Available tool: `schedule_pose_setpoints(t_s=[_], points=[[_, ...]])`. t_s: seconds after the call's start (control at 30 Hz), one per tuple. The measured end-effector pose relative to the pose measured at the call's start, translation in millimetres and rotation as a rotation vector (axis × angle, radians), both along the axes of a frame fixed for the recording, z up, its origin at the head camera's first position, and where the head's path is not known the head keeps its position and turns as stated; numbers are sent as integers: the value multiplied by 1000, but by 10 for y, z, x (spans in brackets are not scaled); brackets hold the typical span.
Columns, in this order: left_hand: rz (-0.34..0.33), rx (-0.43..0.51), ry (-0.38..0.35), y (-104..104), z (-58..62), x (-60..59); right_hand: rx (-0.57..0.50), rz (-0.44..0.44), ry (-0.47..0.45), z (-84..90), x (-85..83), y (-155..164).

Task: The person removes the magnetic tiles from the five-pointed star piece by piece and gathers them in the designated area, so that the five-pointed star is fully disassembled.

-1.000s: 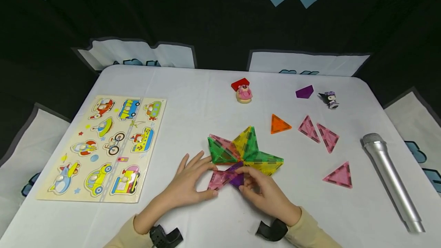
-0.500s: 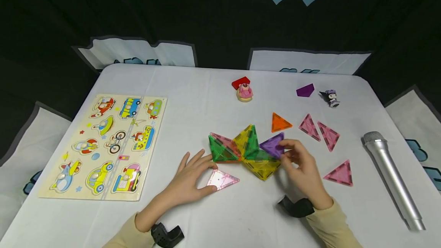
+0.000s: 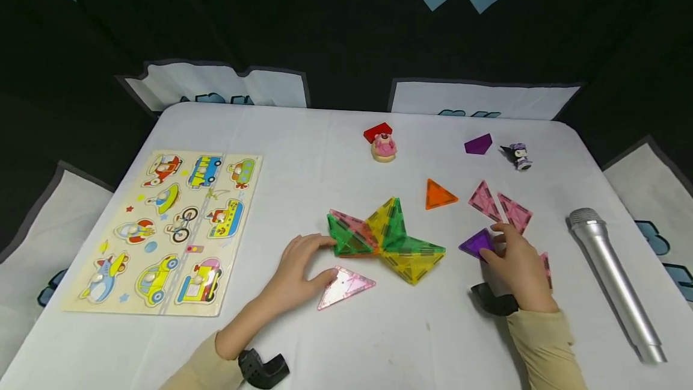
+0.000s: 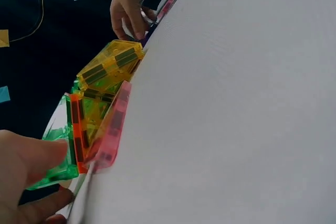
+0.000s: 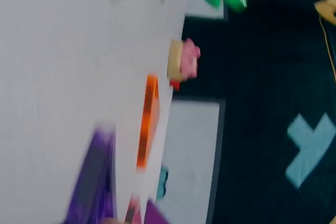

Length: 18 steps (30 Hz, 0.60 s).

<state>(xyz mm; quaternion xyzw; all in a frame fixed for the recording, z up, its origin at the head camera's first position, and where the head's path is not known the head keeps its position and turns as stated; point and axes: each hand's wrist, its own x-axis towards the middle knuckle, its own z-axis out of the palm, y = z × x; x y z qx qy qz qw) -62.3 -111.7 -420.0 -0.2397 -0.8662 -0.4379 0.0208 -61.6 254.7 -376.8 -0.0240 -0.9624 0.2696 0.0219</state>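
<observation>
Purple triangular magnetic tile (image 3: 476, 244) is pinched at its right side by my right hand (image 3: 517, 269), near the pink tiles on the right. Blurred, the purple tile also stands at the lower left of the right wrist view. My left hand (image 3: 298, 269) has its thumb at the left end of a loose pink triangular tile (image 3: 346, 286), with its index fingertip by the green tile (image 3: 342, 236). That green tile belongs to a raised star-like build (image 3: 403, 239) of green, yellow and pink magnetic tiles, also visible in the left wrist view.
Pink triangular tiles (image 3: 484, 200) and an orange one (image 3: 440, 195) lie to the right. Beyond are a purple tile (image 3: 479, 144), a red piece (image 3: 377, 131) and two small figurines (image 3: 384, 148). A picture puzzle board (image 3: 168, 233) lies left, a silver microphone (image 3: 617, 281) right.
My right hand has lifted the purple tile from beside the build and carried it right. My left hand has shifted slightly, its index finger drawn in; the pink tile by it has tilted a little.
</observation>
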Motion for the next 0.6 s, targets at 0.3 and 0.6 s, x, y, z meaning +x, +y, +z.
schedule_pose_setpoints(t_s=[0.3,0.6], points=[[-16,272,-172,117,137,-269,-183,411,328,-50,139,-840],[-15,357,-190,158,250,-235,77,611,196,-236,377,-1374]])
